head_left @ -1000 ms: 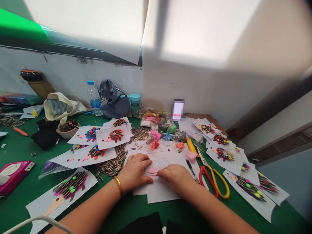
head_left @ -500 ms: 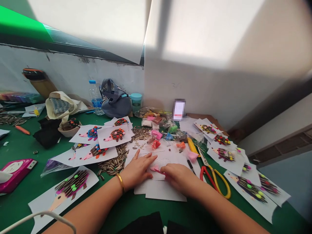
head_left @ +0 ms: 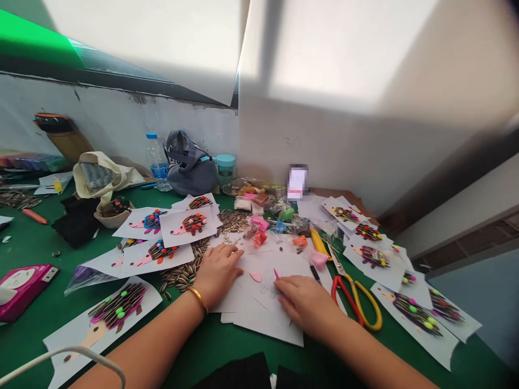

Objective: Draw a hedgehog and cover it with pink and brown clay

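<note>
The paper sheet (head_left: 259,302) had turned askew at centre frame, baring a pink clay piece (head_left: 255,276); left hand (head_left: 217,273) pressed flat, right hand (head_left: 304,302) pinching a pink tool (head_left: 276,274).

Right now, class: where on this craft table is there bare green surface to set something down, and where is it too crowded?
Bare green table lies left, between the black cloth and the pink case. A strip runs near the front edge, below the white sheets. Around the scissors and sunflower seeds it is crowded.
</note>
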A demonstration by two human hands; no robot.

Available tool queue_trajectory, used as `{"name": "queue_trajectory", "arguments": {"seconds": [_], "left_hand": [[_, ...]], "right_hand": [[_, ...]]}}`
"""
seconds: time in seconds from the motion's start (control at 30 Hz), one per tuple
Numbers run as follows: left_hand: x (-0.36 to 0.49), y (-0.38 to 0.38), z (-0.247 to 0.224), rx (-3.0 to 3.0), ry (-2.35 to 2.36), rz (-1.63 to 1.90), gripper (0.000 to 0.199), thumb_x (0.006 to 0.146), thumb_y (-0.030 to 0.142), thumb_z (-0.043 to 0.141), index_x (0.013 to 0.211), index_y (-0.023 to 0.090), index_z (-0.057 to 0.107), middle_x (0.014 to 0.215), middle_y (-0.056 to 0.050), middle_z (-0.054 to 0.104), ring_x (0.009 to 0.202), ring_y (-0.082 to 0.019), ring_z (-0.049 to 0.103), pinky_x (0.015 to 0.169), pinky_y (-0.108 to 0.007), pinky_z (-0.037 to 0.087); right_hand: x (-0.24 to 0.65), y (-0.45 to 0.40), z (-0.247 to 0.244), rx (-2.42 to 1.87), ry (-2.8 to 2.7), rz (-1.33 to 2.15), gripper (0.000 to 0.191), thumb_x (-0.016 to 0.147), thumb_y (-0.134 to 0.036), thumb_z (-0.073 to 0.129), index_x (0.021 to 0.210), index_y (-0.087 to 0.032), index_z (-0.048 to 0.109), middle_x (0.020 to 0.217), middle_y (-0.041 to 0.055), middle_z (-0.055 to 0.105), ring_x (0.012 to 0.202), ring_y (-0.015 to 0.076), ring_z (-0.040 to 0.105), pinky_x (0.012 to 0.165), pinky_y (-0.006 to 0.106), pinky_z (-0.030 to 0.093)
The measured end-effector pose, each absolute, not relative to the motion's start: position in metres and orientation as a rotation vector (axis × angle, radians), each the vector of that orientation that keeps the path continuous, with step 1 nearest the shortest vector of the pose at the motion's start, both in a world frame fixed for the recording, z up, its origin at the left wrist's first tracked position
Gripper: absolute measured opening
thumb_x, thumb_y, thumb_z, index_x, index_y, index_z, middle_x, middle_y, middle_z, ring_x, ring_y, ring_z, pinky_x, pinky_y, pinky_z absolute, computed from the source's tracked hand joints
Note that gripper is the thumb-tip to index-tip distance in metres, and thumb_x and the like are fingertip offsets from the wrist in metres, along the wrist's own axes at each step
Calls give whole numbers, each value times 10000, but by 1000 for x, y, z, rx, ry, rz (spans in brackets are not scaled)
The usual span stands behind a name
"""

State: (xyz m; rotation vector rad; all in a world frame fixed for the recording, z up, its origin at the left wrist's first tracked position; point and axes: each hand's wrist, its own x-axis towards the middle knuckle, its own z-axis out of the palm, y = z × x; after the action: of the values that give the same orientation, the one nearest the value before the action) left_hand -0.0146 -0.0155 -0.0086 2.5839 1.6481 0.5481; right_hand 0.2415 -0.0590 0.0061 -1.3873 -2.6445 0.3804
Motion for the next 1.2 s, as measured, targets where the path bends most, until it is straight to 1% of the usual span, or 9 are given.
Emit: {"name": "queue_trajectory", "arguments": {"seconds": [0.07,0.13,0.23,0.3,0.37,0.53,0.73,0.9,1.2], "left_hand": [[-12,-18,-7,2586,1691,545,218,876,224,609,1082,266,670,1113,-75,660,1056,-284,574,905,-459,404],[-7,-24,-5,2591,1668,504,138,887,309,608,973,243,693,1014,-71,662,970,-268,585,842,-429,418],[-1,-33,-4,2623,1588,418,351,793,552,682,932,230,695,962,-70,646,929,-278,571,809,-429,414],[1,-36,-5,2634,1570,380,443,734,598,722,992,239,689,998,-71,641,963,-291,561,827,-438,405],[3,-36,-6,2635,1569,361,465,730,578,740,1054,252,673,1044,-69,636,996,-293,554,846,-440,395],[2,-30,-12,2622,1534,381,485,752,530,749,1145,272,632,1090,-58,628,1030,-280,551,884,-437,377],[3,-25,-17,2536,1478,406,544,739,481,777,1217,286,604,1131,-58,610,1082,-282,532,939,-446,367],[2,-19,-16,2467,1409,369,571,702,475,804,1219,313,624,1137,-45,586,1095,-278,523,960,-439,370],[2,-17,-15,2449,1398,333,583,690,470,817,1225,346,623,1134,-37,575,1103,-275,514,968,-432,362]], "right_hand": [[240,-66,10,-1430,-2646,413,351,886,-254,552,1227,-206,622,1203,103,678,1072,272,627,906,386,482],[240,-67,10,-1461,-2610,421,324,906,-237,521,1209,-214,631,1189,95,685,1063,263,632,895,370,480],[242,-58,7,-1534,-2524,375,331,925,-151,444,1183,-241,632,1103,70,714,995,232,655,827,331,477],[243,-47,6,-1615,-2480,312,389,920,-136,447,1273,-247,567,1022,66,729,916,234,667,751,325,468],[241,-37,7,-1632,-2505,246,427,905,-121,470,1305,-251,540,964,61,733,867,236,663,712,321,445],[225,-22,6,-1512,-2643,104,262,877,-94,525,997,-242,705,956,69,695,916,234,616,743,323,396],[215,-22,-7,-1482,-2591,95,280,903,-147,559,1133,-267,664,915,52,670,877,217,587,742,325,350],[216,-20,-14,-1427,-2553,57,136,907,-220,594,952,-279,709,851,18,652,826,187,563,712,319,302],[213,-19,-21,-1302,-2532,78,116,905,-221,609,897,-262,718,840,11,661,841,166,556,742,329,270]]}}
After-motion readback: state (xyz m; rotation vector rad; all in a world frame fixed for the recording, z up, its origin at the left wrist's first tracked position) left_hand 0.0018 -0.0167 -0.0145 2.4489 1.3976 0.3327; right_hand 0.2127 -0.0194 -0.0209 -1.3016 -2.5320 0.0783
